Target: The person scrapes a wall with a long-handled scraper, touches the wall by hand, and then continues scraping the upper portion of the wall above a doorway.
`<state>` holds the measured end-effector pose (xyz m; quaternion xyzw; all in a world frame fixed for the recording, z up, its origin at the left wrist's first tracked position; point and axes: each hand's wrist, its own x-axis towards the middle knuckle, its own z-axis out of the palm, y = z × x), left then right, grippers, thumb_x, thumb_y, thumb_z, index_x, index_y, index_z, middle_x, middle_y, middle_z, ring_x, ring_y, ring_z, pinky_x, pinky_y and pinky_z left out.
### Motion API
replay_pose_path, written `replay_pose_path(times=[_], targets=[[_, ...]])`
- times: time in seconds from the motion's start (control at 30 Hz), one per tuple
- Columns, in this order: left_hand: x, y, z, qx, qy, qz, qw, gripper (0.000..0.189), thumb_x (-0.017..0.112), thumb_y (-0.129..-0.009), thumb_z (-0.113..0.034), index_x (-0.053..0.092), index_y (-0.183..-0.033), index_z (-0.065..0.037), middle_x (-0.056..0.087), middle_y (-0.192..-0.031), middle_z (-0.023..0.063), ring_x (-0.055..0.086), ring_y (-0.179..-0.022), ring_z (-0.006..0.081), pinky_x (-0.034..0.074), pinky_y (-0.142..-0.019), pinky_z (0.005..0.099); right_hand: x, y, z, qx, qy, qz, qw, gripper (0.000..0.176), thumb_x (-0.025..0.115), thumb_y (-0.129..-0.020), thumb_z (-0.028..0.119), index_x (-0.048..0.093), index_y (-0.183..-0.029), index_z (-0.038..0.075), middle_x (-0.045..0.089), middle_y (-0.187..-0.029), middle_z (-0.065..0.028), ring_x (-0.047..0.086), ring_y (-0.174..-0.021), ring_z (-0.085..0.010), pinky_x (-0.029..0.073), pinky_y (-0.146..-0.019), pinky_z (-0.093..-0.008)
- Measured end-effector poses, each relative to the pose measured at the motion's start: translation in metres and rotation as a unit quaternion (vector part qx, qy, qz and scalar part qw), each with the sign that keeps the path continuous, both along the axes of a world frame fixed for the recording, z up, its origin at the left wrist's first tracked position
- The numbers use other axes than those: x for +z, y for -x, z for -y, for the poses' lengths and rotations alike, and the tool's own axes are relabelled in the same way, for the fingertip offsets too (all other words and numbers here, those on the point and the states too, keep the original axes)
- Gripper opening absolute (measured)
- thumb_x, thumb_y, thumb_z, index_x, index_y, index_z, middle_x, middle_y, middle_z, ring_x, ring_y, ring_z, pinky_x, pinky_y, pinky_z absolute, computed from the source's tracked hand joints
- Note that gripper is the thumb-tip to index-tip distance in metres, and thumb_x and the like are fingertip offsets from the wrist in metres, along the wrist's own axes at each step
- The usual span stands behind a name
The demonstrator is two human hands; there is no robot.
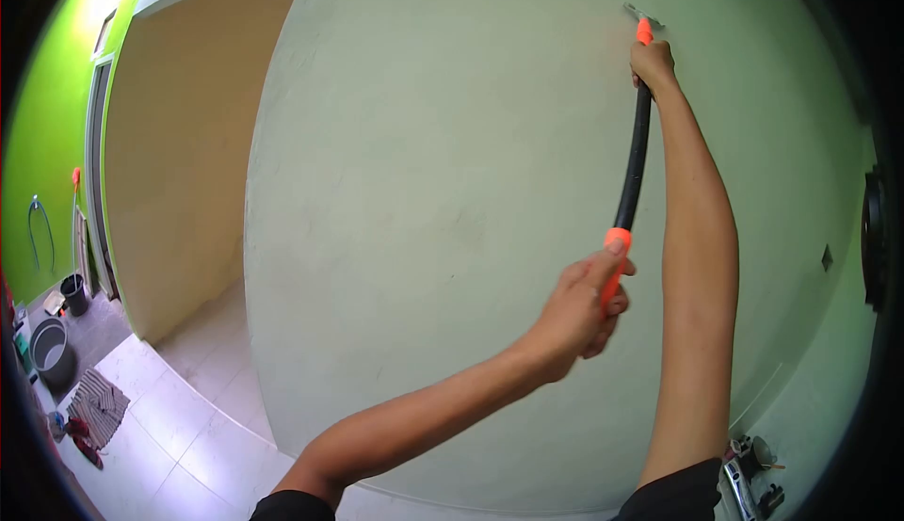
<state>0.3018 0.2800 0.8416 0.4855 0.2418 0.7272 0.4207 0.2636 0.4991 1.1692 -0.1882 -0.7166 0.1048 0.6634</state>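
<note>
Wall [424, 144]: one pale green surface, filling the centre. Opening [188, 135]: one, at 10 o'clock (12 being the top of the view). Tiled floor [179, 427]: visible at 7 to 8 o'clock.

Pole tool [637, 159]: one, located between 1 and 3 o'clock, shaft near vertical along the wall. Its slight curve may be lens distortion. Raising it this way presumably brings its end to the upper wall.

Hands: two. The left hand [581, 303], at 4 o'clock, is wrapped around the lower grip [618, 237]; the right hand [653, 62], at 1 o'clock, grasps the shaft just below the metal head [636, 10]. The wide spacing likely gives leverage below and control above.

Tub [52, 352]: one, grey, at 8 to 9 o'clock. Striped cloth [98, 406]: one, at 8 o'clock, flat on the floor, possibly serving as a mat. Dark bucket [74, 295]: one, beyond the tub.

Metal head: one, at 1 o'clock, at the wall; firm contact cannot be confirmed.
</note>
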Motion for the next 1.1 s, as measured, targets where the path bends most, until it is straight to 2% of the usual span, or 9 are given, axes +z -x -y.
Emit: replay_pose_path(times=[0.03,0.2,0.3,0.47,0.7,0.83,0.97,1.03,1.1], targets=[[-0.012,0.009,0.002,0.022,0.009,-0.005,1.0,0.05,0.041,-0.105,-0.056,0.05,-0.11,-0.007,0.036,-0.066,-0.0041,0.025,-0.041,0.0057,0.02,-0.036,0.0235,-0.012,0.009,0.0,0.001,-0.009,-0.018,1.0,0.023,0.053,-0.092,0.016,0.056,-0.079,-0.004,0.059,-0.059,-0.0104,0.057,-0.042,-0.0211,0.049,-0.041,-0.0356],[-0.086,0.029,0.017,0.075,0.034,0.001,0.997,0.045,0.041,-0.107,-0.052,0.053,-0.106,-0.009,0.036,-0.062,-0.0051,0.024,-0.04,0.0043,0.02,-0.035,0.0227,-0.096,0.047,0.025,-0.013,0.006,-0.026,1.0,0.035,0.051,-0.098,0.023,0.054,-0.116,-0.007,0.069,-0.077,-0.0183,0.067,-0.052,-0.0282,0.056,-0.045,-0.0383],[-0.122,0.024,0.033,0.073,0.054,0.027,0.996,0.045,0.04,-0.107,-0.052,0.053,-0.104,-0.009,0.035,-0.061,-0.0052,0.022,-0.04,0.0042,0.019,-0.035,0.0232,-0.143,0.053,0.047,0.005,0.038,-0.004,0.999,0.038,0.049,-0.101,0.024,0.05,-0.126,-0.004,0.069,-0.081,-0.0199,0.07,-0.057,-0.0312,0.059,-0.045,-0.0399],[-0.157,0.01,0.085,0.072,0.083,0.058,0.992,0.046,0.04,-0.107,-0.053,0.053,-0.103,-0.009,0.035,-0.061,-0.0053,0.021,-0.039,0.0039,0.017,-0.034,0.0236,-0.197,0.046,0.08,0.207,0.169,0.006,0.964,0.038,0.048,-0.103,0.033,0.047,-0.12,-0.001,0.061,-0.075,-0.0119,0.057,-0.048,-0.0187,0.051,-0.041,-0.0337],[-0.169,-0.002,0.139,0.04,0.12,0.107,0.986,0.046,0.04,-0.107,-0.053,0.053,-0.106,-0.009,0.036,-0.061,-0.0038,0.022,-0.039,0.0042,0.018,-0.034,0.0227,-0.23,0.054,0.092,0.264,0.231,0.011,0.936,0.039,0.04,-0.104,0.033,0.049,-0.106,-0.005,0.059,-0.069,-0.0111,0.059,-0.049,-0.0179,0.048,-0.042,-0.0338],[-0.161,-0.007,0.15,0.018,0.124,0.122,0.985,0.044,0.04,-0.107,-0.051,0.052,-0.107,-0.009,0.037,-0.062,-0.0034,0.023,-0.038,0.0049,0.019,-0.034,0.023,-0.226,0.055,0.094,0.192,0.194,0.053,0.961,0.038,0.042,-0.103,0.031,0.053,-0.092,-0.003,0.058,-0.063,-0.0088,0.057,-0.046,-0.0192,0.048,-0.042,-0.0347],[-0.142,-0.01,0.124,-0.014,0.08,0.122,0.989,0.042,0.04,-0.108,-0.05,0.052,-0.109,-0.009,0.036,-0.062,-0.0032,0.023,-0.038,0.0054,0.019,-0.034,0.0229,-0.188,0.058,0.08,0.096,0.175,0.079,0.977,0.041,0.044,-0.101,0.03,0.059,-0.088,-0.007,0.063,-0.067,-0.0139,0.062,-0.048,-0.0244,0.051,-0.045,-0.0367],[-0.132,-0.013,0.123,-0.016,0.081,0.123,0.989,0.042,0.039,-0.108,-0.05,0.05,-0.112,-0.01,0.035,-0.063,-0.0031,0.024,-0.039,0.0058,0.02,-0.035,0.0227,-0.167,0.057,0.069,0.129,0.179,0.098,0.97,0.043,0.045,-0.1,0.03,0.059,-0.091,-0.01,0.063,-0.065,-0.0146,0.063,-0.048,-0.0261,0.052,-0.045,-0.0386],[-0.122,-0.02,0.139,-0.03,0.092,0.136,0.986,0.043,0.038,-0.108,-0.051,0.05,-0.112,-0.01,0.035,-0.063,-0.0031,0.024,-0.04,0.006,0.021,-0.035,0.0228,-0.179,0.055,0.079,0.116,0.166,0.1,0.974,0.042,0.043,-0.102,0.031,0.053,-0.08,-0.003,0.055,-0.057,-0.009,0.055,-0.042,-0.0208,0.047,-0.043,-0.036]])
